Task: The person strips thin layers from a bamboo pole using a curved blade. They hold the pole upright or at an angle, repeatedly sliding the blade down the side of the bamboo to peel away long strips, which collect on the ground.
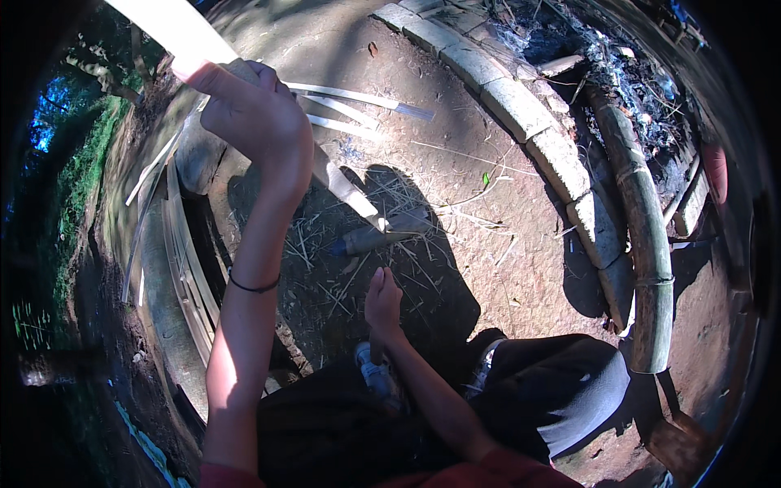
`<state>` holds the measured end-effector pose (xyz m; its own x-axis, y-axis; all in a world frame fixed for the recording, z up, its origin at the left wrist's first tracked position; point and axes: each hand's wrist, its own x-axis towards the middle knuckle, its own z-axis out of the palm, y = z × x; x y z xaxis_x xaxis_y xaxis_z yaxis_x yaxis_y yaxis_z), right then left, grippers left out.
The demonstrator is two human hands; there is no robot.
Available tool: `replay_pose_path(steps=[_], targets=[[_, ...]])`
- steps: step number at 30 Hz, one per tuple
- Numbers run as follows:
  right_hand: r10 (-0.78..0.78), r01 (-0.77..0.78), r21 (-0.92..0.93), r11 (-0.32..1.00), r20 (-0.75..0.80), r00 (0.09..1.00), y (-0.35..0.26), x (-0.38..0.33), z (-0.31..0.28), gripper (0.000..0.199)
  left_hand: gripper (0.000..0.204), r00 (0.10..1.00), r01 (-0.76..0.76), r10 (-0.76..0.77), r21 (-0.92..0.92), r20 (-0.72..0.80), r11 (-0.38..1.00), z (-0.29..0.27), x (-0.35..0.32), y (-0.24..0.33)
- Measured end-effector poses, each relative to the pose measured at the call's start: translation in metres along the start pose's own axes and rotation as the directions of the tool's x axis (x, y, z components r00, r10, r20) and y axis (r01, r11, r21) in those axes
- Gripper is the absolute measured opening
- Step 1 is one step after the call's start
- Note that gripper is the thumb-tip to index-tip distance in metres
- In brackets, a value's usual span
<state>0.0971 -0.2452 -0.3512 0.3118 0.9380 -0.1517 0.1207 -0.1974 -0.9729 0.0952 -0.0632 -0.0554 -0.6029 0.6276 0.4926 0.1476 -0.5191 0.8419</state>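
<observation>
My left hand (260,114) is raised at the upper left, its fingers wrapped round a long pale bamboo strip (175,34). The strip slants from the top left, through the fist, down to a bright narrow end near the middle. Below that end, a short log-like piece (378,236) with a bluish tip lies in shadow on the ground. My right hand (382,305) is closed, low in front of my legs and apart from the strip. A dark brownish bit shows under its fist, too shaded to name.
Several pale strips (342,106) lie beyond my left hand, and longer split strips (183,252) rest along a log at left. Thin shavings (407,195) litter the dirt. Curved stone edging (512,106), a thick bamboo pole (643,220) and an ashy fire pit (626,73) are at right.
</observation>
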Motion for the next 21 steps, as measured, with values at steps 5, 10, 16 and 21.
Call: replay_pose_path(steps=[5, 10, 16, 21], targets=[[0.059, -0.069, 0.074, 0.995, 0.137, 0.989, -0.029, -0.001, -0.003, 0.032, 0.071, 0.998, -0.064, 0.063, 0.042, 0.005, 0.997, -0.015, 0.011, -0.01], [0.012, -0.014, 0.041, 0.999, 0.059, 0.998, 0.002, -0.008, 0.003, 0.031, 0.068, 0.999, -0.018, 0.022, 0.08, -0.047, 0.997, -0.007, 0.006, -0.003], [-0.06, 0.06, -0.012, 0.998, -0.011, 0.998, 0.01, -0.006, 0.005, 0.03, 0.07, 0.998, -0.062, 0.061, 0.132, 0.01, 0.989, -0.015, 0.008, -0.007], [0.039, -0.059, 0.155, 0.986, 0.13, 0.991, -0.032, 0.0, -0.005, 0.036, 0.074, 0.996, -0.083, 0.085, 0.178, -0.002, 0.98, -0.022, 0.018, -0.018]])
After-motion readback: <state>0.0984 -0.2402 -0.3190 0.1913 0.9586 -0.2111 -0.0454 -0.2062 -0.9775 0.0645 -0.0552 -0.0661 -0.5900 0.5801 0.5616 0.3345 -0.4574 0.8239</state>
